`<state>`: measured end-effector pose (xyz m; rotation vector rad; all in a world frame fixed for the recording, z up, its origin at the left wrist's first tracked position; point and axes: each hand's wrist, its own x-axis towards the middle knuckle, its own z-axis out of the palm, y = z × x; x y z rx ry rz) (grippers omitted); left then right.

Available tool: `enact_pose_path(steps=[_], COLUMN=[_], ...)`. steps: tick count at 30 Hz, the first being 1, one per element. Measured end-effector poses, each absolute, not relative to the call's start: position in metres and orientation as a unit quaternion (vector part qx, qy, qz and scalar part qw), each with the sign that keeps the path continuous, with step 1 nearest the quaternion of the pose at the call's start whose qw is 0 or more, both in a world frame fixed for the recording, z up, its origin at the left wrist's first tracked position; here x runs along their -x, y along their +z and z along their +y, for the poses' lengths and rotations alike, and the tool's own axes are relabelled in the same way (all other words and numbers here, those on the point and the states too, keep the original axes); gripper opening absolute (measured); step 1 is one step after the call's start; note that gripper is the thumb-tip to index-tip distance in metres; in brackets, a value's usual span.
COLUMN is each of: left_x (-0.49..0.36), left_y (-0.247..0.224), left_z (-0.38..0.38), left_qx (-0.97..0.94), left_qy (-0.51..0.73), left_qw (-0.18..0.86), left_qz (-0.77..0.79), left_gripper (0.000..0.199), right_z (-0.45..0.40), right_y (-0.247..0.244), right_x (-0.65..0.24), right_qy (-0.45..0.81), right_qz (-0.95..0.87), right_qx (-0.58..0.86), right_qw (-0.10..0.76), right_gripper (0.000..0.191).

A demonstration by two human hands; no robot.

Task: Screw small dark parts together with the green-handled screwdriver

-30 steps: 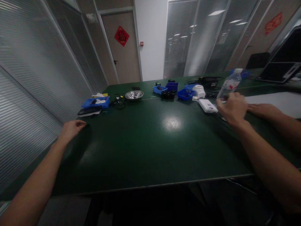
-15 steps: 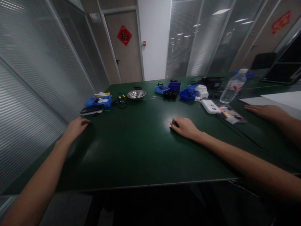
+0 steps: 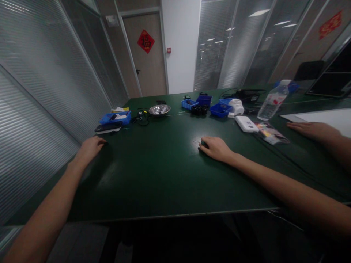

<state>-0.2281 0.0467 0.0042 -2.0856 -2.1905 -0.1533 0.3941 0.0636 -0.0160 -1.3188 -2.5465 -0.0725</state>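
Loosely curled, the right hand point(image 3: 215, 148) rests on the green table point(image 3: 153, 175); whether it pinches anything I cannot tell. Beyond it, rightward, lies a white device point(image 3: 246, 124). The left hand point(image 3: 91, 148) bends its fingers, grip unclear, near a black case point(image 3: 107, 127) just past them.

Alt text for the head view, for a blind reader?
A person's left hand and right hand are apart at a green table, the right holding a small dark item. Beyond: metal bowl, bottle; a co-worker's hand at right.

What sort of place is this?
Probably an office or meeting room: a large green table, glass partitions with blinds, and a wooden door bearing a red paper diamond.
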Motion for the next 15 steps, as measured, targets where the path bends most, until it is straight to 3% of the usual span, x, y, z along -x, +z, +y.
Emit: enact_pose_path(steps=[8, 15], left_x=[0.213, 0.053], left_y=[0.007, 0.005], left_z=[0.045, 0.019], left_qx=[0.686, 0.859], left_qy=[-0.098, -0.193], left_qw=[0.032, -0.114], left_qz=[-0.720, -0.461], left_gripper=[0.026, 0.029], right_z=[0.061, 0.041], right_y=[-0.014, -0.001], right_x=[-0.392, -0.377], right_qy=[-0.018, -0.012], right_qz=[-0.878, -0.905], right_qx=[0.462, 0.413], right_qw=[0.123, 0.100], right_gripper=[0.030, 0.034])
